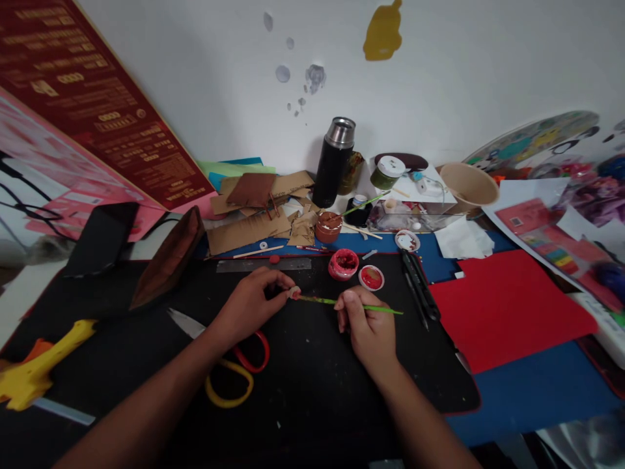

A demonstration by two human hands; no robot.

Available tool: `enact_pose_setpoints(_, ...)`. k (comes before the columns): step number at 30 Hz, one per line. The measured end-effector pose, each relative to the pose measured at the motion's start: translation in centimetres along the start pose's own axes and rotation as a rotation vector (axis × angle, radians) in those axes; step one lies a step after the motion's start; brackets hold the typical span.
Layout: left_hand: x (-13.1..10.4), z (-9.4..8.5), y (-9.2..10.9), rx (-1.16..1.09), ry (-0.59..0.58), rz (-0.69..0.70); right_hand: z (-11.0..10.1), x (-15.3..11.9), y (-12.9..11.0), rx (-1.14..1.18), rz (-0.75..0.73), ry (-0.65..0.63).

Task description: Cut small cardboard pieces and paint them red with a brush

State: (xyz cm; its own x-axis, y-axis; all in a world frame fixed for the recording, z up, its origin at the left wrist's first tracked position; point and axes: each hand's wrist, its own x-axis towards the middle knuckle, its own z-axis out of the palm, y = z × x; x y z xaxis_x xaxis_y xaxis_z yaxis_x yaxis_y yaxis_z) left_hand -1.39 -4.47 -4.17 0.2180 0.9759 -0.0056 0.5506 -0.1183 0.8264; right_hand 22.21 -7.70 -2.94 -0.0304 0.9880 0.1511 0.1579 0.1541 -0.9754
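Between the thumb and finger of my left hand [256,303] is a small pale disc with red on it [293,293]. My right hand [364,322] grips a green paintbrush [322,300], its tip touching the disc. Just beyond my right hand are an open jar of red paint [343,264] and its red-smeared lid [372,277]. A small red disc [274,259] rests by the clear ruler [244,266]. Scissors with red and yellow handles [229,371] lie beside my left forearm, which partly covers them.
A black flask [333,166] stands at the back near a jar of brown paint [329,227] and cardboard scraps [254,234]. At left are a yellow glue gun [46,368] and a brown boat-shaped piece [168,260]. Red paper [512,309] and a black cutter [420,286] lie right.
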Motion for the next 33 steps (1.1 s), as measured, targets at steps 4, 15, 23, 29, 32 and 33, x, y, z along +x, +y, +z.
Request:
enact_pose_setpoints(4,0.01,-0.06,0.09,-0.006,-0.012,-0.003,-0.14,0.13,0.10,-0.014,0.000,0.066)
enact_pose_setpoints(15,-0.01,-0.14,-0.04,-0.029,-0.011,-0.031,-0.09,0.23,0.05,-0.020,0.002,0.058)
enact_pose_setpoints(23,0.00,-0.12,-0.07,-0.016,-0.007,-0.020,0.08,0.02,0.10,-0.011,-0.021,0.004)
enact_pose_setpoints(29,0.00,-0.16,0.11,-0.011,-0.008,-0.030,-0.15,0.19,0.03,-0.007,-0.009,0.070)
enact_pose_setpoints(32,-0.01,-0.17,0.16,-0.016,-0.009,-0.038,-0.05,0.13,-0.09,-0.004,-0.020,0.019)
enact_pose_setpoints(33,-0.01,-0.17,0.15,-0.017,-0.009,-0.041,0.01,0.11,-0.12,-0.013,-0.021,-0.002)
